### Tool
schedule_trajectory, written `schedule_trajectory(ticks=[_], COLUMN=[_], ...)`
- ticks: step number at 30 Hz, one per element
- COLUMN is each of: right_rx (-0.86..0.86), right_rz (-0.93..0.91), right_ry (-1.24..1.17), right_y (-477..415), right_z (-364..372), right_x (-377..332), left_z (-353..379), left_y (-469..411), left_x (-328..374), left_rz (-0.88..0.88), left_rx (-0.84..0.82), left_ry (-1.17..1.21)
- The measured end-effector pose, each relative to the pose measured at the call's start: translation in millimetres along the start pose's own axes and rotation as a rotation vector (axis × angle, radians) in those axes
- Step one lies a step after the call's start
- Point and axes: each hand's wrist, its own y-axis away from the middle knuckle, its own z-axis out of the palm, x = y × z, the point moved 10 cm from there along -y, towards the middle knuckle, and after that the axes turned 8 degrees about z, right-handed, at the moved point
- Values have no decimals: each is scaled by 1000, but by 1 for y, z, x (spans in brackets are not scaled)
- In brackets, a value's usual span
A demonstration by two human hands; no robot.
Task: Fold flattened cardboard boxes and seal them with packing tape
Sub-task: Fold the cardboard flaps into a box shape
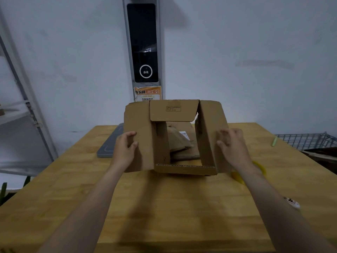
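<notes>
On a wooden counter (164, 207), a person steadied a half-formed cardboard box (175, 110) with both hands.
The left hand (124, 148) gripped the left flap, fingers (131, 133) and thumb curled round its edge. The right hand (233, 145) clasped the right flap the same way, and the box's open end faced the camera. More flattened cardboard (179, 141) lay behind it, with a grey slab (109, 145) to the left.

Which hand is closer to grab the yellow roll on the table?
The right hand, probably. The yellow roll lies on the table right beside that wrist, partly hidden behind it. The left hand grips the cardboard box on the far side from it.
</notes>
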Motion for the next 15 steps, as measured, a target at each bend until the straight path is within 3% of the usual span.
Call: schedule_trajectory(ticks=[6, 12, 15], right_rx=[-54, -75, -177], right_rz=[-123, -70, -52], right_ry=[-34, -82, -80], right_y=[6, 6, 9], right_z=[6, 7, 17], right_x=[-6, 4, 9], left_z=[20, 29, 28], left_y=[-2, 2, 13], left_x=[1, 2, -5], left_rz=[7, 50, 37], left_rx=[-35, -126, -165], left_ry=[-55, -50, 4])
